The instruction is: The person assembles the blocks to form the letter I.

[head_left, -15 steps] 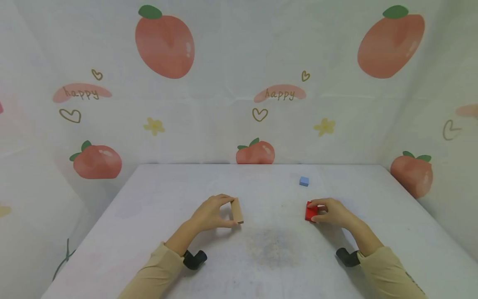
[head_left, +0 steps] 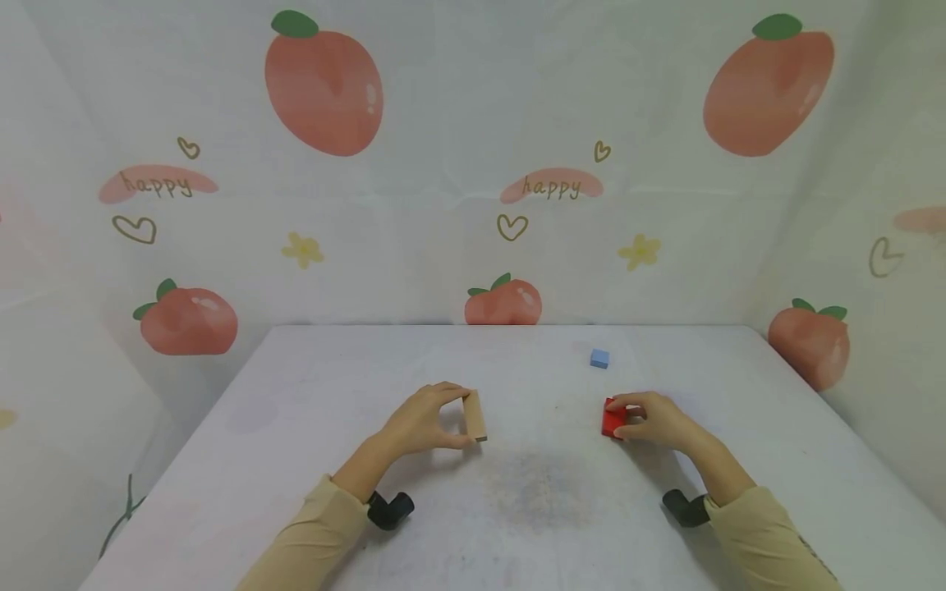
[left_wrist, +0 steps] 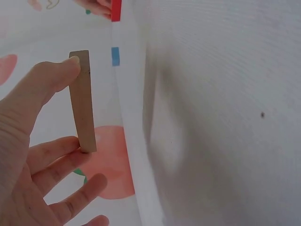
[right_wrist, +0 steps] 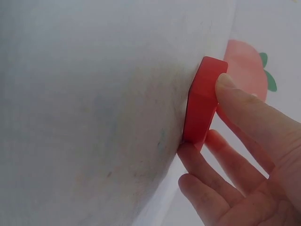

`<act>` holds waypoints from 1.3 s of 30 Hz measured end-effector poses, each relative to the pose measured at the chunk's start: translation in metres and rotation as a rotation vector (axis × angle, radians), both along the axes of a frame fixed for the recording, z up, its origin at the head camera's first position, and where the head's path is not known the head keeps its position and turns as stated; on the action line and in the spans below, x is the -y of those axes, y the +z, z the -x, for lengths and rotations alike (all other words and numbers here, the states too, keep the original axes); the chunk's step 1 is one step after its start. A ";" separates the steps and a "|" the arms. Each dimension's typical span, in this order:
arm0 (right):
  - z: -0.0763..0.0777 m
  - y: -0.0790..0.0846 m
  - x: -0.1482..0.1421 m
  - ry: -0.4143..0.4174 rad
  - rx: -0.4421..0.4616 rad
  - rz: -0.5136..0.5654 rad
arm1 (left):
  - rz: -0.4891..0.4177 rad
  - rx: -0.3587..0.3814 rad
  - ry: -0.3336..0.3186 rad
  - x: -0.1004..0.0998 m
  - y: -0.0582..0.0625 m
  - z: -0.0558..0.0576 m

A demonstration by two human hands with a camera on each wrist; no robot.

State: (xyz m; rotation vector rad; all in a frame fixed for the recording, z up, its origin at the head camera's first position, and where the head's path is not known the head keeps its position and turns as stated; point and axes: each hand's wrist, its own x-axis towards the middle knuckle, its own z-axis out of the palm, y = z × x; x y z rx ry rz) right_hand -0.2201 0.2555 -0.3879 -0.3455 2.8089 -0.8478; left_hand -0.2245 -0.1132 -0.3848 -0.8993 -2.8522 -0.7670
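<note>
My left hand (head_left: 423, 420) pinches a flat wooden block (head_left: 475, 415) by its two ends, thumb at the near end and fingers at the far one. In the left wrist view the wooden block (left_wrist: 83, 101) is raised off the table, with its shadow beside it. Over on the right, my right hand (head_left: 656, 419) holds a red block (head_left: 613, 418) between thumb and fingertips. The right wrist view has the red block (right_wrist: 204, 99) low against the tabletop, thumb on its near end.
A small blue block (head_left: 599, 359) lies toward the back of the white table (head_left: 355, 361), behind the red one. A fruit-printed cloth (head_left: 436, 107) hangs behind the table. Black camera mounts (head_left: 390, 510) sit at both wrists.
My left hand has carried the wooden block slightly to the right. The right hand and red block stay in place, while the head view has shifted a little.
</note>
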 end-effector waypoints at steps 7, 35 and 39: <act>0.001 -0.002 -0.002 0.013 0.004 0.032 | 0.000 0.000 -0.043 -0.003 0.002 0.002; -0.001 -0.001 -0.002 0.003 -0.001 0.025 | 0.002 -0.006 -0.082 -0.018 -0.002 0.006; -0.001 -0.002 -0.002 0.000 0.004 0.027 | 0.007 -0.004 -0.085 -0.019 -0.002 0.007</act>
